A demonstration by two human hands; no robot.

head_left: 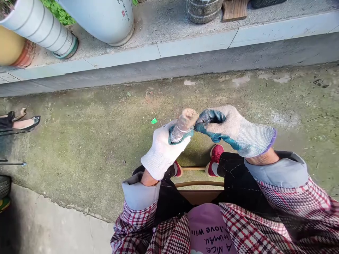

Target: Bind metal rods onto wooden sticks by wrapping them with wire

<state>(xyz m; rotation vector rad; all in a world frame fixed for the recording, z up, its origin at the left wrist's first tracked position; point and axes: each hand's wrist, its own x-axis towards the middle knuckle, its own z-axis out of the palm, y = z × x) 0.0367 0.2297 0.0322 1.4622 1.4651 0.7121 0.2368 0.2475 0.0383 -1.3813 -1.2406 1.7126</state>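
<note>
My left hand wears a white work glove with a teal palm and is closed around a stubby brownish cylindrical object with a dirty rounded end and a wrapped, ribbed base. My right hand, in a grey glove with teal fingers, pinches at the top end of that object with its fingertips. Both hands are held above my knees and red shoes, over mossy concrete ground. What the object is made of I cannot make out.
A raised kerb runs across the back, carrying large white cylinders, a ribbed pipe and a metal pot. Another person's sandalled foot shows at the left edge. A green scrap lies on the ground.
</note>
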